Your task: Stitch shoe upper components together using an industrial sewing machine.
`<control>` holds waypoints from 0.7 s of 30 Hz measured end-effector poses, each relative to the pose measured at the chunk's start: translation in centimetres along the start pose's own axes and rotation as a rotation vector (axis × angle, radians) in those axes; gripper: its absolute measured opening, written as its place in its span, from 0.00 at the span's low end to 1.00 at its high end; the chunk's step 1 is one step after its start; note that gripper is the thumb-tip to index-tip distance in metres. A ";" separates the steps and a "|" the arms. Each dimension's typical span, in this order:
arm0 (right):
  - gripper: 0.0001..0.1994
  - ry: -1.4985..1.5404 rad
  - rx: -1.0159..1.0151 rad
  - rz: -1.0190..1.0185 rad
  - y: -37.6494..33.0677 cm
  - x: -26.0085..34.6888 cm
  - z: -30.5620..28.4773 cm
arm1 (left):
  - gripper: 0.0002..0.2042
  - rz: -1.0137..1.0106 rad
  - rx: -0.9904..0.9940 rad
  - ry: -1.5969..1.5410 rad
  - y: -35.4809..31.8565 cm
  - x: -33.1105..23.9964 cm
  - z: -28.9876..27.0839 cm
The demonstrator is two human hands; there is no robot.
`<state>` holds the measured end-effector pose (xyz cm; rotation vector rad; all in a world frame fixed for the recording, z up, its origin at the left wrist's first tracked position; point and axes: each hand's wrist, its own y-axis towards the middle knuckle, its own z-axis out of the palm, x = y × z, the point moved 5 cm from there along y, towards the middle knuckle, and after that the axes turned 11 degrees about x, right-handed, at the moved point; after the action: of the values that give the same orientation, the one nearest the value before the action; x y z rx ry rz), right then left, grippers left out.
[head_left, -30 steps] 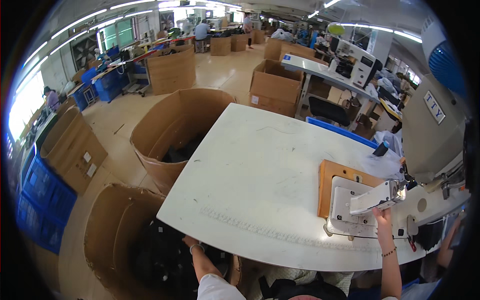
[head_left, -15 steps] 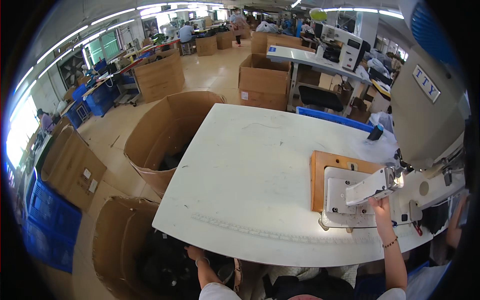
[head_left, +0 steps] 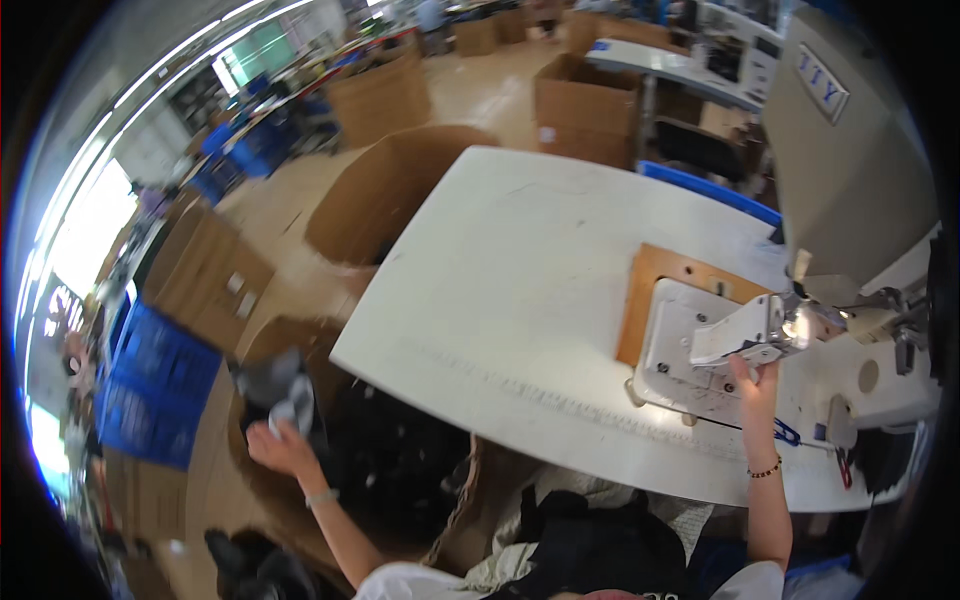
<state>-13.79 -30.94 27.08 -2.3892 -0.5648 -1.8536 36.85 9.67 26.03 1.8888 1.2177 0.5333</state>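
At the left, my left hand (head_left: 283, 450) is closed on a dark, floppy fabric piece (head_left: 272, 385) with a pale grey patch, blurred by motion. It is held over the rim of a cardboard box (head_left: 262, 490) containing a heap of dark pieces (head_left: 395, 460). On the right, my right hand (head_left: 756, 385) has its fingers on the near lower edge of the white metal arm (head_left: 735, 335) of a sewing machine (head_left: 850, 150). That arm juts over a plate on the white table (head_left: 500, 290). A lamp lights the needle area, whose details are unclear.
An orange-brown wooden block (head_left: 640, 300) edges the machine plate. Small snips (head_left: 845, 468) with red handles lie at the table's right. Beyond the table's left edge stands another cardboard box (head_left: 370, 195). Blue crates (head_left: 160, 380) are stacked far left.
My left hand has come up out of the box and moved left, now with the dark fabric piece. My right hand stays at the machine arm. The view has turned and tilted down.
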 end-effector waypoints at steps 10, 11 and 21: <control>0.16 0.127 -0.173 -0.408 -5.5 4.4 -1.9 | 0.08 0.319 -0.402 -1.101 7.3 -16.5 -13.0; 0.15 -0.016 -0.017 -0.525 -6.4 5.9 -0.5 | 0.06 0.374 -0.275 -1.154 6.8 -18.9 -12.4; 0.30 -0.524 0.185 -0.589 -3.2 9.2 4.1 | 0.09 0.650 0.416 -1.361 4.2 -28.6 -9.5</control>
<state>-9.14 -24.61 34.18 -2.7632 -1.5455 -1.1860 19.72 -12.97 37.06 2.2395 -0.2172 -0.7170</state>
